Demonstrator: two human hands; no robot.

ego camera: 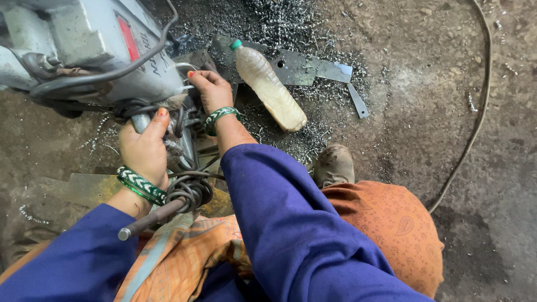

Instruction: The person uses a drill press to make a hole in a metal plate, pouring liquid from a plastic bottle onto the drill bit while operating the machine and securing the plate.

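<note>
Big grey drill machine point(95, 45) sitting on the dirty floor point(425, 112); left hand point(146, 148) wrapped in a closed grip round a metal handle bar point(148, 219); right hand point(210, 89) pinching a small part under the machine; best kept slow and steady, fingers clear of sharp metal curls point(279, 22); plastic bottle point(268, 84) lying close by

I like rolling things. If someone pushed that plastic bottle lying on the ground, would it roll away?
Probably a little. The plastic bottle lies on its side and is round, so a sideways push could roll it. It looks nearly full of cloudy liquid, so it is likely heavy for its size and slow. The metal shavings and flat metal plate under it might stop it soon.
</note>
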